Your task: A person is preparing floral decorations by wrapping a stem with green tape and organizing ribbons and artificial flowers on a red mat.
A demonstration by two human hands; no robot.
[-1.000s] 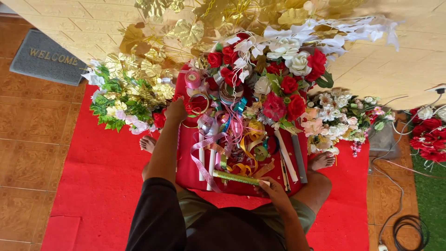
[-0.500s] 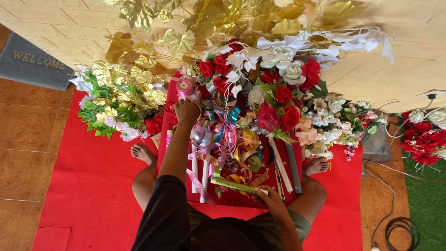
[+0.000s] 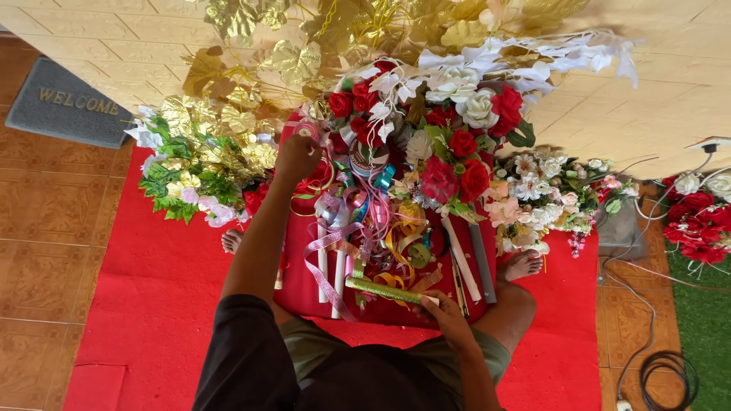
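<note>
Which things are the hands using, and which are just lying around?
In use:
- left hand on the small pinkish ribbon spool
- right hand holding the long green glittery roll

Lying about:
- grey rectangular doormat
- black coiled cable
- shiny gold leaf sprays
- red fabric roses on the green turf

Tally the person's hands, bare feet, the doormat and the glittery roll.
hands: 2, left hand and right hand
bare feet: 2, left foot and right foot
doormat: 1
glittery roll: 1
total: 6
</note>
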